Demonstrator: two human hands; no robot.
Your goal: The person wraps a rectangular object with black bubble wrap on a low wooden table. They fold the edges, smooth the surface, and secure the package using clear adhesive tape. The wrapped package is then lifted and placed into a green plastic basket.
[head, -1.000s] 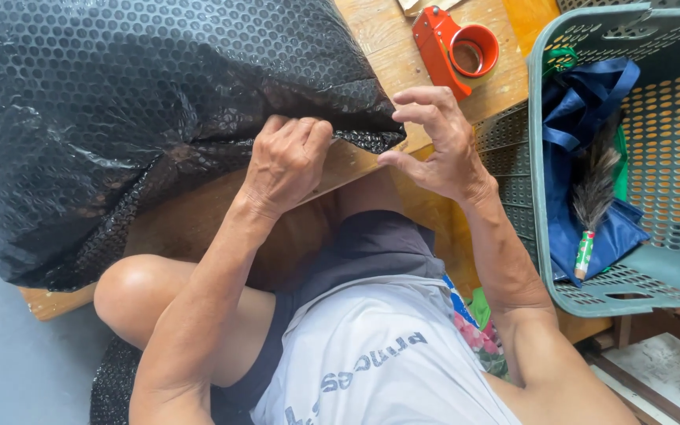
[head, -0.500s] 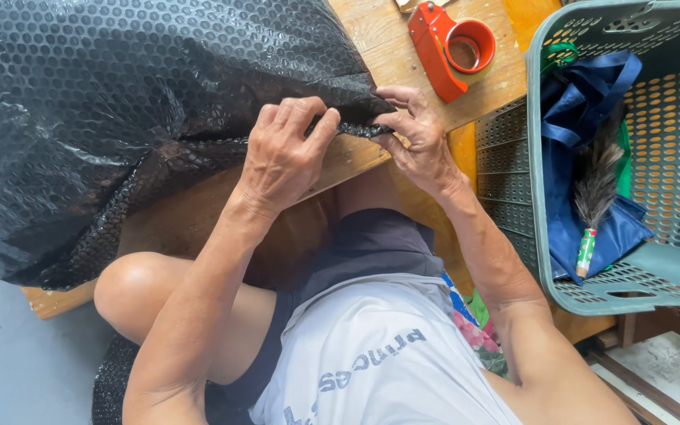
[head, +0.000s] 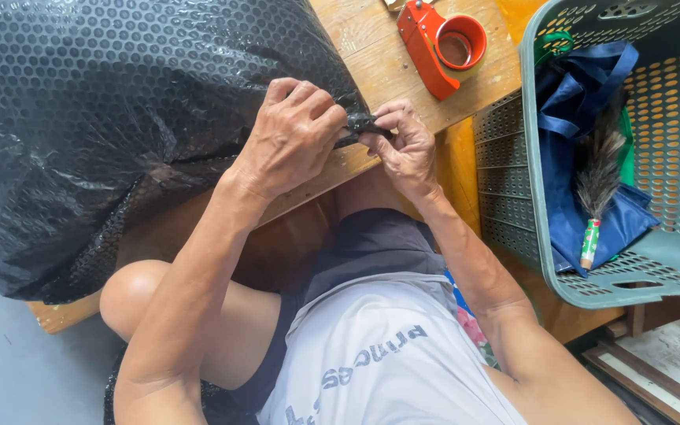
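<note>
A big bundle wrapped in black bubble wrap lies on a wooden table and fills the upper left of the head view. My left hand presses on the bundle's lower right corner, fingers curled over the wrap's edge. My right hand pinches the small tail of black wrap that sticks out at that same corner. Both hands meet at the table's near edge, above my lap.
An orange tape dispenser with a roll of tape lies on the table beyond my hands. To the right stands a grey-green plastic basket holding a blue cloth bag and a feather duster. A grey floor shows at the lower left.
My right hand has come in from an open, raised pose to the bundle's corner and closed on the wrap's tail. My left hand slid slightly right along the edge to meet it.
</note>
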